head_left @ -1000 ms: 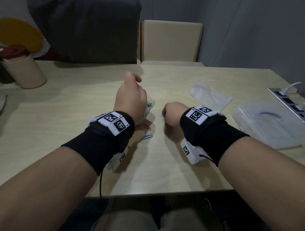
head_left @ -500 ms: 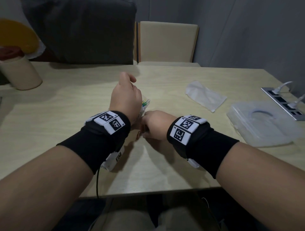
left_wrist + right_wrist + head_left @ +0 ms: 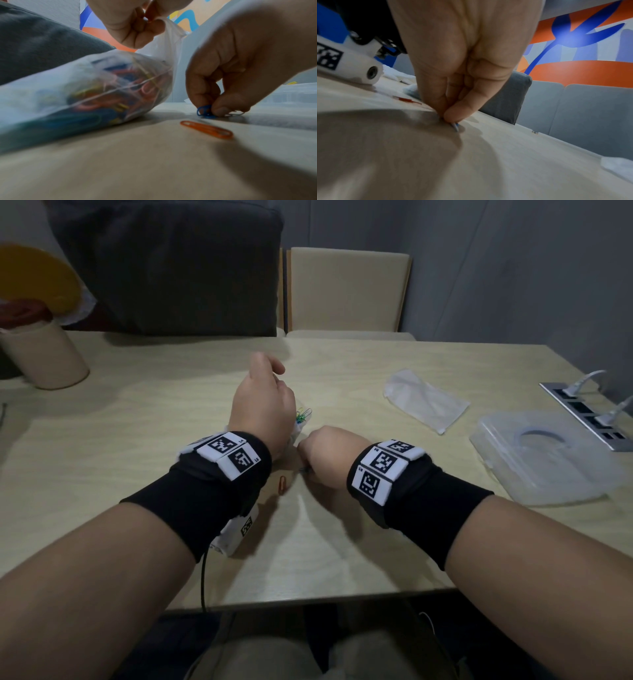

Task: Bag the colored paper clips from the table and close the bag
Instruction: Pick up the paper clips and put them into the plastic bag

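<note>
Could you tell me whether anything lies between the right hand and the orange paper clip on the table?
Nothing visible does. The orange paper clip lies on bare table just beside the right hand, which is pinching a blue paper clip.

Two loose paper clips showed on the table: one orange clip lying flat and one blue clip pinched at the fingertips. One clear bag held many coloured clips, too jumbled to count. Elsewhere lay one empty plastic bag, one clear lidded box, one cup.
</note>
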A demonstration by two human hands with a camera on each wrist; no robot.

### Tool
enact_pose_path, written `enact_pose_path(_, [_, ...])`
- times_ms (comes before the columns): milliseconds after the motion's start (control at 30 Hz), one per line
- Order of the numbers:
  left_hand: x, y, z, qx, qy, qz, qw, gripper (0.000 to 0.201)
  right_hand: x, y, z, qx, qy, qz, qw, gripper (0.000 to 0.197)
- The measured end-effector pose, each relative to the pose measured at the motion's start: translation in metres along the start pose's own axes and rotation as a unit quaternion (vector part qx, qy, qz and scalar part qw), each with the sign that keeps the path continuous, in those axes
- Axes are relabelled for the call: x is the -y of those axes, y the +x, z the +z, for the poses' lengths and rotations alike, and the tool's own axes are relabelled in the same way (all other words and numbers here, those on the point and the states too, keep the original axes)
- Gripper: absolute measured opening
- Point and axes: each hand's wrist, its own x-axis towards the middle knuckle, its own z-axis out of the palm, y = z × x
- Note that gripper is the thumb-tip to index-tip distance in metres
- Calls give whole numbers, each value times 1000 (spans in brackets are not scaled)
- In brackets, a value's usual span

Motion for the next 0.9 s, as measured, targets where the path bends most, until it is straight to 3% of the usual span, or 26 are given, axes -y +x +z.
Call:
enact_pose_path(67, [-1, -1, 0, 2, -1, -1, 1000, 23, -6, -5, -11, 5, 42, 16, 999, 21])
enact_pose_path(133, [-1, -1, 0, 2, -3, 2, 1000, 22, -17, -9, -23, -18, 157, 67, 985, 18])
enact_pose_path(267, [0, 0, 1, 2, -1, 4, 1000, 22, -37, -8, -42, -123, 369, 167, 906, 11])
enact_pose_path(367, [0, 0, 1, -3, -3, 3, 1000, 22, -37, 0, -54, -194, 475, 180, 839, 19])
enact_pose_path(467, [0, 0, 1, -1, -4, 4, 1000, 22, -27, 7, -58, -181, 443, 133, 868, 13])
enact_pose_path(533, [-1, 0, 0, 1, -6, -2, 1000, 23, -21, 8, -59, -168, 417, 108, 887, 23])
enact_pose_path(767, [1, 0, 0, -3, -12, 2, 1000, 22, -28, 1, -43, -166, 386, 136, 897, 33])
enact_pose_path(833, [0, 0, 0, -2, -11, 3, 1000, 22, -30, -6, -39, -135, 358, 141, 913, 30])
enact_pose_path(900, [0, 0, 0, -1, -8, 0, 1000, 22, -27, -11, -32, -63, 292, 121, 947, 23])
